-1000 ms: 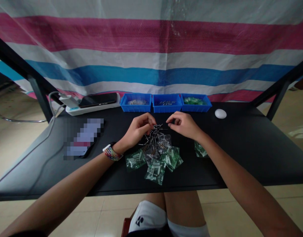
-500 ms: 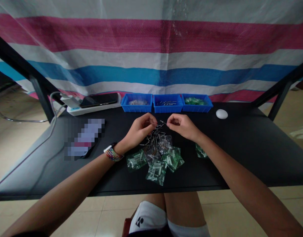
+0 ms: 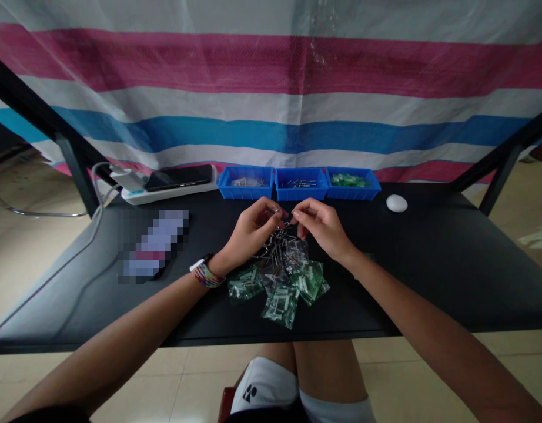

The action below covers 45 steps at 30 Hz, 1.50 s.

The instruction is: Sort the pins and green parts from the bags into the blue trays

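Observation:
My left hand (image 3: pixel 257 226) is closed in a pinch above the pile, with a small shiny, see-through bit at its fingertips that I cannot make out clearly. Close beside it, my right hand (image 3: pixel 320 226) pinches thumb against forefinger; the thin metal rivet there is mostly hidden by the fingers. Below both hands lies a loose pile of metal rivets (image 3: pixel 274 249). Clear little bags (image 3: pixel 296 251) rest against the pile. Several green plastic bags (image 3: pixel 280 305) holding pale pieces lie nearer the table's front edge.
Three blue bins stand along the back: the left bin (image 3: pixel 246 192) with pale pieces, the middle bin (image 3: pixel 301 192) with rivets, the right bin (image 3: pixel 354 192) with green bags. A white oval object (image 3: pixel 397 203), a power strip (image 3: pixel 174 192) with a phone (image 3: pixel 180 176) and a blurred packet (image 3: pixel 156 244) lie around.
My right hand has moved left, bringing its fingertips close to my left hand's. The rivet that stuck out of its pinch is now mostly hidden. My right forearm now covers the green bag beside it.

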Each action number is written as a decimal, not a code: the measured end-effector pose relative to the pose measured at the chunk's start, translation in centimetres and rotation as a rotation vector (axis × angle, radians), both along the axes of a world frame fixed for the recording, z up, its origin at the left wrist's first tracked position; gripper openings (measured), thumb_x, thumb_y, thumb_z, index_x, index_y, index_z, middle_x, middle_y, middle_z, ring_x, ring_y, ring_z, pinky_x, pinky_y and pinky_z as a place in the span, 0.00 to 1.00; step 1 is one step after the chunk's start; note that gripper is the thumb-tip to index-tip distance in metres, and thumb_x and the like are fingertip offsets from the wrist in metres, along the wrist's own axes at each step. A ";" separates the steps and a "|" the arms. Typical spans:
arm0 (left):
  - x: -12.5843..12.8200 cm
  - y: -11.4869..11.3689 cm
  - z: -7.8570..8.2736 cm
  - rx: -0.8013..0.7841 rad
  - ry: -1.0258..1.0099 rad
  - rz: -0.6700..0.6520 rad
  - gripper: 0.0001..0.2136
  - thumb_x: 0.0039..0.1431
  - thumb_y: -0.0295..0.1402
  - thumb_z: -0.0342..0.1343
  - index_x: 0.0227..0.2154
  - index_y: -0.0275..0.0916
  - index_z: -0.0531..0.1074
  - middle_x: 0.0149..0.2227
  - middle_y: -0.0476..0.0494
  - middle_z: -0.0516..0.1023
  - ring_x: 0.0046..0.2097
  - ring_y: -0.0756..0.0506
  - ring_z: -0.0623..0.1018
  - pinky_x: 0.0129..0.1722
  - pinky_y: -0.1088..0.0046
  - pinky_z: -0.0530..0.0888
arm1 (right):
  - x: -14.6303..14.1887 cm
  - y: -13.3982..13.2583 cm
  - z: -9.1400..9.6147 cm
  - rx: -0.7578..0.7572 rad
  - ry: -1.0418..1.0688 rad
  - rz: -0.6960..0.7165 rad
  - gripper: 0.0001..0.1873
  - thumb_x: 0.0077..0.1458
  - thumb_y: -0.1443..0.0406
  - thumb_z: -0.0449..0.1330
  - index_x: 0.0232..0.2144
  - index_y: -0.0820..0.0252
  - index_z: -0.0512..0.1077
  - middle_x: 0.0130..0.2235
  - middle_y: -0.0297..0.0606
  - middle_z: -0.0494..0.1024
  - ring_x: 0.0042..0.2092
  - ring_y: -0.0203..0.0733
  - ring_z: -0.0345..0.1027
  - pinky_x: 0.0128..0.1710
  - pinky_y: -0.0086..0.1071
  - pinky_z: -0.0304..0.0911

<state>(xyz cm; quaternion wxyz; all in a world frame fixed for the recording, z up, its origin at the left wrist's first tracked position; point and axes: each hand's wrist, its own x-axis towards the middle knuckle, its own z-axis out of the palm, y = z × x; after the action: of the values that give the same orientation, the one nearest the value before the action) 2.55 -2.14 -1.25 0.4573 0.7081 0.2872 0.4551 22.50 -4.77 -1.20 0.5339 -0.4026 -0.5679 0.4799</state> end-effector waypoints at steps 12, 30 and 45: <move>-0.2 0.0 0.1 0.021 0.113 0.027 0.11 0.65 0.40 0.65 0.38 0.36 0.80 0.30 0.47 0.77 0.30 0.50 0.73 0.30 0.76 0.68 | -0.1 0.1 -0.3 -0.079 0.068 0.045 0.21 0.53 0.48 0.73 0.31 0.58 0.75 0.29 0.32 0.79 0.24 0.34 0.69 0.23 0.29 0.66; -0.6 0.8 0.6 -0.298 0.021 -0.045 0.13 0.62 0.41 0.63 0.29 0.37 0.77 0.24 0.46 0.79 0.27 0.49 0.76 0.29 0.75 0.72 | 0.1 -0.2 0.0 0.024 0.012 -0.066 0.14 0.52 0.56 0.73 0.33 0.57 0.76 0.29 0.30 0.75 0.26 0.34 0.68 0.26 0.31 0.65; -0.2 0.8 0.4 -0.270 -0.022 0.023 0.12 0.54 0.38 0.71 0.30 0.36 0.77 0.26 0.51 0.73 0.26 0.53 0.72 0.26 0.77 0.69 | 0.1 -0.1 -0.4 -0.163 0.050 0.015 0.21 0.58 0.47 0.66 0.31 0.57 0.72 0.26 0.30 0.75 0.23 0.33 0.68 0.22 0.27 0.64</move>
<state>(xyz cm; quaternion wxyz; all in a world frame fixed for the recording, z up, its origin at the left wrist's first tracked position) 2.34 -1.31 -0.84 0.5461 0.6317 0.3489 0.4254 22.59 -4.89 -1.59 0.5099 -0.4283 -0.5162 0.5386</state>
